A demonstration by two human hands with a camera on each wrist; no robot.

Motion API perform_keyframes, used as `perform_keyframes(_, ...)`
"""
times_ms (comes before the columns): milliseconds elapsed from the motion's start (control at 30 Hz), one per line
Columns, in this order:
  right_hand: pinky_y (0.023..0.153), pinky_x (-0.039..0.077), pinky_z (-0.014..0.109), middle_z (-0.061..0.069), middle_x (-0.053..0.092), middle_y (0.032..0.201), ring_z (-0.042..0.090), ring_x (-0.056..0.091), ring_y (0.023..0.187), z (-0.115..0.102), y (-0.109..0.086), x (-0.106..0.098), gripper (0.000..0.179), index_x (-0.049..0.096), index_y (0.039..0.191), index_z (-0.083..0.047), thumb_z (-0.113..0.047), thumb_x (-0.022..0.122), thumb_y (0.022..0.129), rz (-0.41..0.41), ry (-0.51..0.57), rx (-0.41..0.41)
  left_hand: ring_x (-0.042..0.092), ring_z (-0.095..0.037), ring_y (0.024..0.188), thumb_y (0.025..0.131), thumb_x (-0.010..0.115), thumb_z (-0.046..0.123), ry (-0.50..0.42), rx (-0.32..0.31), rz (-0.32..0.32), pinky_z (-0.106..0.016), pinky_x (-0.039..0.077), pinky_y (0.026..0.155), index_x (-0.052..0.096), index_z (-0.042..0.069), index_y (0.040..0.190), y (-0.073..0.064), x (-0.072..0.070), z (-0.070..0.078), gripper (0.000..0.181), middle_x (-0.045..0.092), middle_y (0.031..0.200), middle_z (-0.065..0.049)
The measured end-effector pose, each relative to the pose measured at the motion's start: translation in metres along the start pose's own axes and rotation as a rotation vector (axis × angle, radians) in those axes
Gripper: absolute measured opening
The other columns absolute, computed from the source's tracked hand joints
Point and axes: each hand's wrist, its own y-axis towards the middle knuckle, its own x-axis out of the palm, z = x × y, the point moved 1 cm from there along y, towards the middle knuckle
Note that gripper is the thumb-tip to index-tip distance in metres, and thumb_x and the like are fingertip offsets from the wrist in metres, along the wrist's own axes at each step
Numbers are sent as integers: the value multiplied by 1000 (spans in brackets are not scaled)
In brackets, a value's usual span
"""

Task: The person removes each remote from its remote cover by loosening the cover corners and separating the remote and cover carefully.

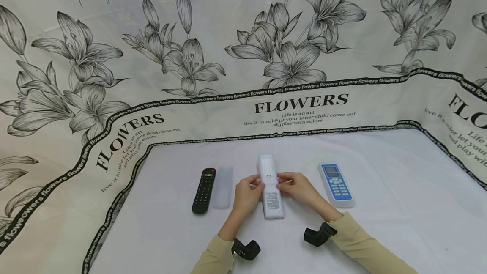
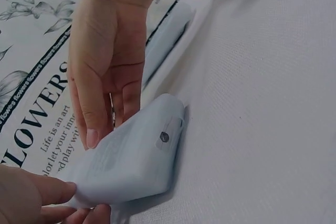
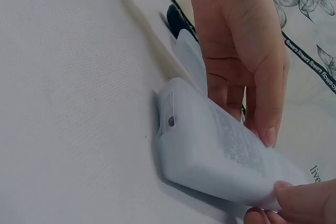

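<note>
In the head view, a white remote control (image 1: pixel 273 204) lies lengthwise in the middle, its back with a printed label facing up. My left hand (image 1: pixel 246 193) pinches its left edge about halfway along. Opposite, my right hand (image 1: pixel 298 187) pinches the right edge, with the thumb and fingertips at the side. Both wrist views show the near end of the remote control (image 2: pixel 123 166) with a small dark spot in an opening. A smooth, frosted-looking skin covers this end of the remote control (image 3: pixel 197 153).
A black remote control (image 1: pixel 203 191) lies to the left, beside a translucent sleeve (image 1: pixel 222 188). To the right lies a white and blue remote control (image 1: pixel 336 185) with a small screen. The white tablecloth (image 1: pixel 160 240) meets a flower-printed cloth (image 1: pixel 213 115) at the back.
</note>
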Motion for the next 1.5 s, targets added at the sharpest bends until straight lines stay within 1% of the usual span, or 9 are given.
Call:
perform_keyframes(333, 66, 58, 28, 21, 67, 103, 14, 66, 78, 3, 0, 2, 41, 55, 124, 14, -3, 65, 87, 2, -28, 92, 56, -7, 53, 89, 64, 7, 122, -32, -66, -18, 48, 48, 62, -5, 121, -1, 0, 2, 34, 65, 84, -5)
perform_keyframes(533, 65, 58, 26, 19, 68, 100, 11, 65, 75, 1, -1, 2, 41, 57, 121, 13, -4, 67, 86, -14, -41, 117, 56, -6, 60, 85, 66, 8, 246, -8, -38, -18, 46, 50, 67, -4, 113, -2, -2, 6, 30, 67, 80, -4)
perform_keyframes(700, 58, 54, 25, 12, 70, 91, 10, 61, 67, -2, 1, -3, 38, 61, 119, 9, -8, 66, 86, -28, -108, 133, 55, -8, 63, 81, 66, 7, 332, 20, 13, -20, 43, 52, 73, 1, 103, 1, -6, 12, 24, 67, 76, -2)
perform_keyframes(833, 57, 50, 25, 9, 68, 85, 12, 59, 63, -7, 7, -10, 34, 64, 116, 6, -11, 64, 87, -30, -165, 144, 57, -12, 67, 81, 64, 6, 330, 31, 34, -23, 45, 57, 74, 1, 100, 11, -11, 17, 22, 68, 77, -5)
perform_keyframes(967, 58, 49, 26, 12, 68, 91, 14, 59, 64, -13, 17, -18, 36, 62, 120, 3, -14, 64, 88, -22, -198, 149, 60, -15, 70, 83, 65, 8, 323, 38, 45, -26, 48, 61, 73, 0, 102, 25, -14, 22, 22, 70, 80, -8)
perform_keyframes(1033, 59, 49, 25, 14, 68, 95, 14, 59, 65, -15, 24, -19, 38, 61, 122, 3, -15, 64, 88, -21, -211, 144, 60, -16, 72, 84, 66, 9, 315, 22, 45, -27, 49, 63, 72, 0, 104, 31, -14, 24, 23, 70, 82, -8)
perform_keyframes(1233, 58, 47, 24, 18, 66, 104, 15, 61, 68, -17, 44, -18, 43, 57, 126, 2, -16, 64, 88, -12, -224, 148, 64, -19, 82, 86, 66, 13, 308, -36, 30, -30, 53, 70, 70, 1, 111, 45, -8, 26, 28, 71, 94, -10)
perform_keyframes(1400, 60, 50, 24, 19, 65, 109, 16, 63, 74, -16, 55, -15, 44, 56, 128, 2, -16, 64, 89, 11, -232, 159, 67, -23, 91, 85, 66, 13, 326, -44, 26, -33, 55, 75, 68, -1, 114, 52, -3, 26, 32, 71, 102, -14)
perform_keyframes(1500, 63, 53, 25, 21, 64, 110, 18, 65, 78, -14, 60, -13, 44, 55, 128, 3, -15, 64, 89, 20, -221, 157, 66, -24, 93, 85, 66, 13, 334, -49, 21, -33, 55, 75, 67, -2, 114, 55, -2, 24, 33, 70, 104, -15)
